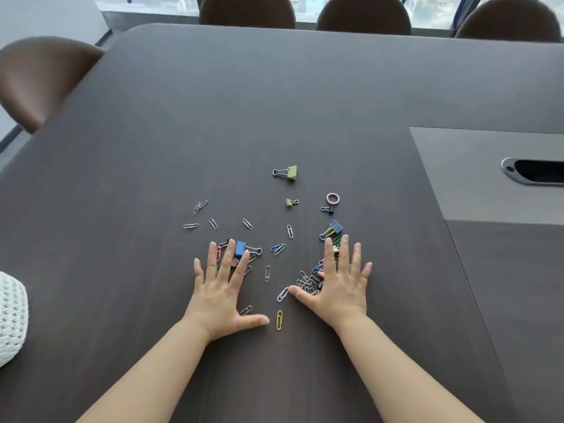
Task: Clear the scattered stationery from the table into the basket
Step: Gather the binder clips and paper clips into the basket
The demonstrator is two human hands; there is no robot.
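Paper clips and binder clips lie scattered on the dark table (152, 148). My left hand (221, 288) lies flat, fingers spread, over a small heap with a blue binder clip (240, 249) at its fingertips. My right hand (338, 283) lies flat and spread on another heap of clips (308, 282), beside a second blue binder clip (335, 227). Farther off sit a large olive binder clip (288, 173), a small olive one (291, 202), a pink ring (332, 198) and a small black clip (328, 209). A yellow paper clip (279, 319) lies between my wrists. The white woven basket (10, 315) shows at the left edge.
A grey inset panel with a cable slot (534, 171) occupies the table's right side. Brown chairs stand at the left (39, 77) and along the far edge (363, 13). Several silver paper clips (200, 206) lie loose to the upper left of my left hand.
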